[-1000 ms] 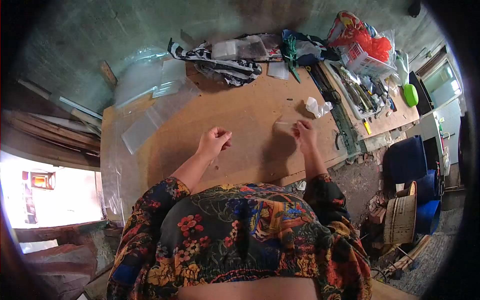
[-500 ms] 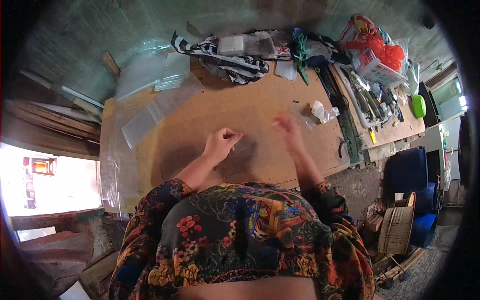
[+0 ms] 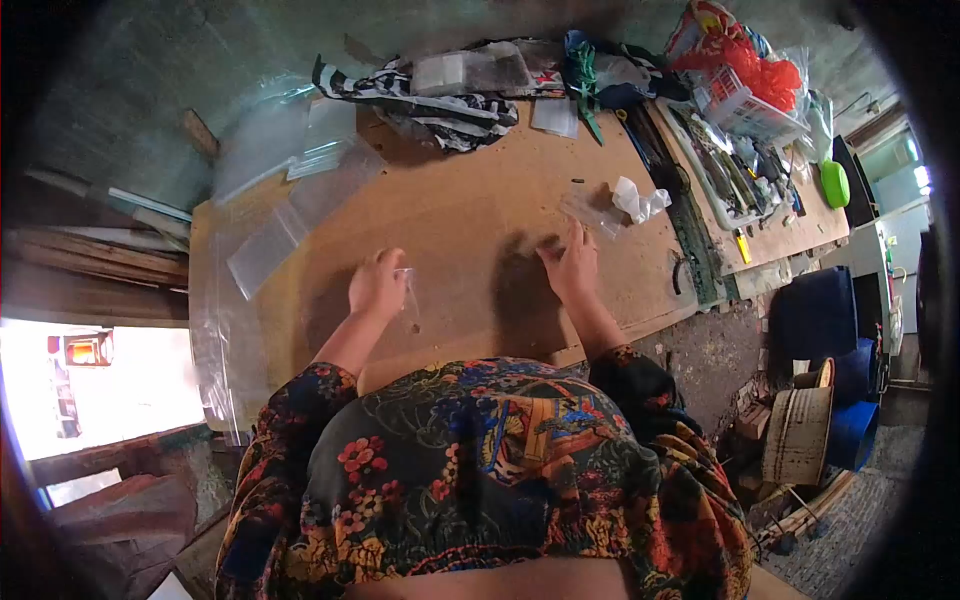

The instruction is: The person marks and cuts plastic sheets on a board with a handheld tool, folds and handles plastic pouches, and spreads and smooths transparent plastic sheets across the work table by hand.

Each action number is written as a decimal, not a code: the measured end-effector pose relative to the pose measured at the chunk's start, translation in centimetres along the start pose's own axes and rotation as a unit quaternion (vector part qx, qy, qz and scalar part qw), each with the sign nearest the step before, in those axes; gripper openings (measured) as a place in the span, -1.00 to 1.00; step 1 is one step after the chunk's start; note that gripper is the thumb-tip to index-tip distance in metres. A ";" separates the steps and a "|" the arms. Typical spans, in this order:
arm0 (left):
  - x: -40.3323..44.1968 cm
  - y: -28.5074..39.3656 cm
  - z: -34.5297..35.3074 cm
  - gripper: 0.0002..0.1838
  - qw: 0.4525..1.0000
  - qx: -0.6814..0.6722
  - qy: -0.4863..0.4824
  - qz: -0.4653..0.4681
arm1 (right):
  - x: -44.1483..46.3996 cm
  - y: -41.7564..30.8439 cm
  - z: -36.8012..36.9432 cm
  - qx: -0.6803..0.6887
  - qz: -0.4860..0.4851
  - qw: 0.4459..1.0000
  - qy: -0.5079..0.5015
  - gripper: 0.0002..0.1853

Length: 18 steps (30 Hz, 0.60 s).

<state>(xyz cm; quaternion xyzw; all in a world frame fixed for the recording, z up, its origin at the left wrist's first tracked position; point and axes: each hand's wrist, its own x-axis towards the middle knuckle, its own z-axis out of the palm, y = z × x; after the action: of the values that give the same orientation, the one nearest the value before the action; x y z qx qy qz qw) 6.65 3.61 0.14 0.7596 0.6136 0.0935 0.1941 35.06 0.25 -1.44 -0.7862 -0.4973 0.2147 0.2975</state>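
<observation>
Over board (image 3: 450, 215): left hand (image 3: 375, 288) holding clear plastic (image 3: 409, 284), right hand (image 3: 573, 270) spread; printed packet (image 3: 546, 79) behind (lettering too small).

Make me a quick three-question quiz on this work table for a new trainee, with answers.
1. Multiple choice: what colour is the bunched plastic bag at the white basket? A) green B) red C) blue
2. True or false: the crumpled white piece lies nearer the right hand than the left hand.
3. Fill in: the small clear plastic strip shows beside the fingers of the ____ hand.

Key: 1. B; 2. True; 3. left.
</observation>
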 end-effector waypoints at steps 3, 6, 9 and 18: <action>-0.3 0.6 -0.6 -0.68 0.977 0.142 0.152 0.046 | -1.5 0.8 -0.1 -0.118 -0.140 0.974 0.136 -0.56; 0.2 3.4 0.1 -0.64 0.978 0.117 0.065 0.158 | -3.7 1.3 -0.3 -0.192 -0.246 0.950 -0.021 -0.56; 1.3 6.4 3.2 -0.59 0.978 0.024 0.014 0.209 | -4.8 1.2 0.1 -0.199 -0.282 0.937 -0.059 -0.58; 2.8 8.1 5.7 -0.47 0.978 0.125 -0.038 0.160 | -4.7 1.0 -0.1 -0.193 -0.289 0.935 -0.078 -0.56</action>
<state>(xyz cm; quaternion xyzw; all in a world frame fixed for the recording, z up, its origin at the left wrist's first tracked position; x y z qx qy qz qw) 16.71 3.86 -1.99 0.8691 0.4835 0.0165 0.1030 33.82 -4.41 -1.88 -0.6319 -0.7563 0.0797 0.1495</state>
